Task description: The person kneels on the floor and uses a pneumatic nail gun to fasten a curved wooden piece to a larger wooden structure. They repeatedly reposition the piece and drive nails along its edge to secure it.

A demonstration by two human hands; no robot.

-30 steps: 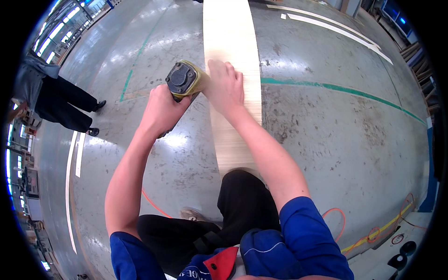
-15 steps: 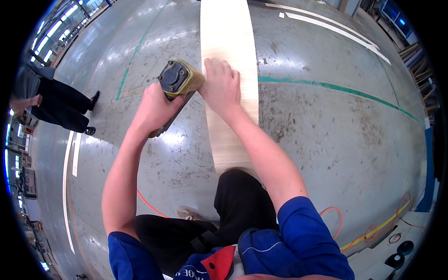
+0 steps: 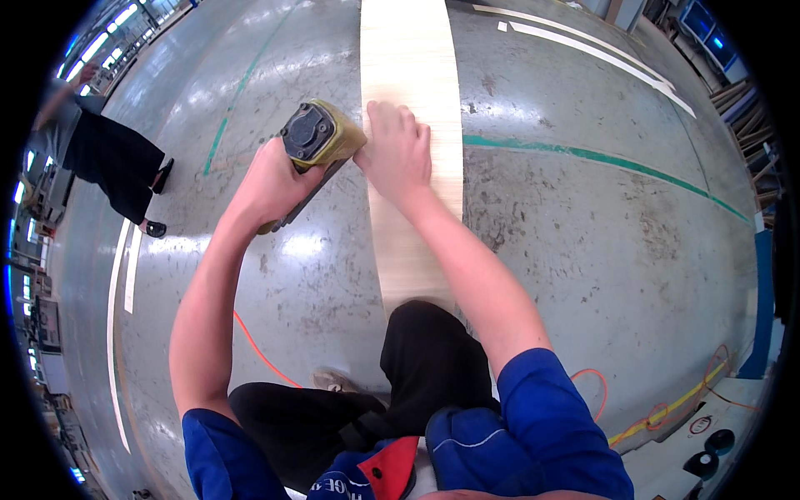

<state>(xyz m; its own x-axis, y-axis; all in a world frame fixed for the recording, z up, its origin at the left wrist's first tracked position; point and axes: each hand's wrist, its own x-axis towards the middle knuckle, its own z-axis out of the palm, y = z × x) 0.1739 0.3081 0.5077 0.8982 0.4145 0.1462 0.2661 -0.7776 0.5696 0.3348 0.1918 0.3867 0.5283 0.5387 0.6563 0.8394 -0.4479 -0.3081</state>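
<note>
Left hand [image 3: 277, 179] is wrapped round the yellow-and-black power tool [image 3: 340, 137], probably for solid control, right by the left edge of the pale board [image 3: 412, 67]. Right hand [image 3: 398, 150] lies on top, clutching nothing, likely steadying it.

The pale board [image 3: 411, 67] runs out of view at its far end, and a raised knee [image 3: 429, 337] covers its near end. The left hand [image 3: 277, 177] hides most of the grip of the yellow-and-black tool [image 3: 321, 133]; whether that tool touches the board's left edge cannot be told. Another person [image 3: 112, 158] (one arm a blur) is cut off by the dark rim. An orange hose [image 3: 260, 353] vanishes behind the left forearm [image 3: 204, 317].
</note>
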